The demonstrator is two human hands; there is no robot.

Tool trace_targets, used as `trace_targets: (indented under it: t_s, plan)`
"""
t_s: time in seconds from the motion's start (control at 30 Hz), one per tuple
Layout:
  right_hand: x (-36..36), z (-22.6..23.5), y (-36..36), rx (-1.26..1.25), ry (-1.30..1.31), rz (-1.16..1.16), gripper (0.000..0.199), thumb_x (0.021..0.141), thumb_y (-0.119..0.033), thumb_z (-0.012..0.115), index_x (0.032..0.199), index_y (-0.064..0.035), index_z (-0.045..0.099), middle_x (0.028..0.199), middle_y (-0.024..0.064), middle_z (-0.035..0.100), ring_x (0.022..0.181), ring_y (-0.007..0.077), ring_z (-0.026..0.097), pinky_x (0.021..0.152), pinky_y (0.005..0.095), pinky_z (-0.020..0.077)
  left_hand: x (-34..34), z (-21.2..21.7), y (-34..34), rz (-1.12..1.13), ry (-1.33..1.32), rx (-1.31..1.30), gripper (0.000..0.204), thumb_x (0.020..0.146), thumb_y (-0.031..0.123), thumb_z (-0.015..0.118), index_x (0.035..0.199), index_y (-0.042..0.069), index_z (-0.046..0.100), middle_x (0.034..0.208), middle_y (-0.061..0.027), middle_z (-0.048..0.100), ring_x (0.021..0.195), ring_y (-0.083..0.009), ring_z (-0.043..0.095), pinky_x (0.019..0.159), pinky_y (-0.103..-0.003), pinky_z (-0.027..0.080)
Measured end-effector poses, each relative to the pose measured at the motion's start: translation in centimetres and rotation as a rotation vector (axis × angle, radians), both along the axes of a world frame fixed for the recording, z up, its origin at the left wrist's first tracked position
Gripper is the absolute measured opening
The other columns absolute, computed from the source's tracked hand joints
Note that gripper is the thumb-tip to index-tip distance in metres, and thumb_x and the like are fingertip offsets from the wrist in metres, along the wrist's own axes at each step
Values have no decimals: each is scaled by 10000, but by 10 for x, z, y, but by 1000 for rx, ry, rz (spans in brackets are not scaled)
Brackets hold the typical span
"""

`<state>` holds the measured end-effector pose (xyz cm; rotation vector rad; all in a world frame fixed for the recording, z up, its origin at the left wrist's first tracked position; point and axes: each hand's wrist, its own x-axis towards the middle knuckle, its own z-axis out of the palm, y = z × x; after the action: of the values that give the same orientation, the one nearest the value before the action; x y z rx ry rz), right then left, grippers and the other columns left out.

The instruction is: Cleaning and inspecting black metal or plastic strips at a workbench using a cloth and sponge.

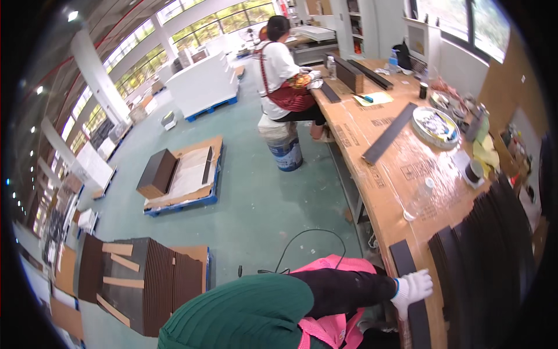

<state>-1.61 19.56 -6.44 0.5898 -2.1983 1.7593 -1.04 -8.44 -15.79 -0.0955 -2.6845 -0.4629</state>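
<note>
My left hand (412, 291), in a white knit glove, lies across a long dark strip board (401, 256) at the table's near edge. Its fingers reach over the far side of the board and the thumb is on the near side, gripping it. Right beside the board, a large row of dark boards (476, 250) stands packed together on the table. A green sleeve with a black cuff leads to this hand, over a pink apron. My right hand does not show.
The papered table (378, 174) carries another dark strip (389, 134), a round tub (435, 127), a clear bottle (419, 198) and a dark roll (474, 170). A co-worker (282, 75) sits at its far end. Pallets with stacked dark boards (157, 279) stand on the floor, left.
</note>
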Motion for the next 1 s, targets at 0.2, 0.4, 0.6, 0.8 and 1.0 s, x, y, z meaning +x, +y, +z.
trace_targets:
  t_s: [0.2,0.4,0.6,0.8,1.0]
  plan:
    - [-2,7,-46,-100,-179,322,389,1012,-129,742,1351,48,670,1222,197,746,1096,291,722,949,378,591,37,-7,-66,15,-72,-49,861,364,521,947,1041,56,687,1130,-117,624,1135,-332,582,1065,-476,427]
    - [44,34,-80,2,-158,377,360,1038,-173,720,1308,62,675,1161,181,759,1011,277,720,870,361,584,42,-24,-40,13,104,11,727,460,505,972,987,82,702,1107,-100,634,1117,-321,590,1021,-423,460]
    - [68,43,-114,134,-194,437,292,1030,43,616,1315,105,629,1259,154,698,1172,234,665,1089,372,500,73,34,-43,122,-5,-43,411,679,541,846,759,144,771,801,-71,745,835,-307,743,806,-429,549]
    - [51,37,-161,146,-324,436,378,1010,63,673,1384,58,623,1281,104,687,1147,170,678,1047,316,515,65,-11,-44,93,173,63,315,731,345,829,905,128,682,930,-76,666,969,-289,674,958,-430,516]
    - [-3,20,-214,481,-131,563,341,964,-47,777,1299,-25,719,1150,70,751,1004,149,721,929,306,572,67,-11,-27,205,221,86,156,797,240,754,869,116,693,893,-51,676,908,-271,663,819,-381,545]
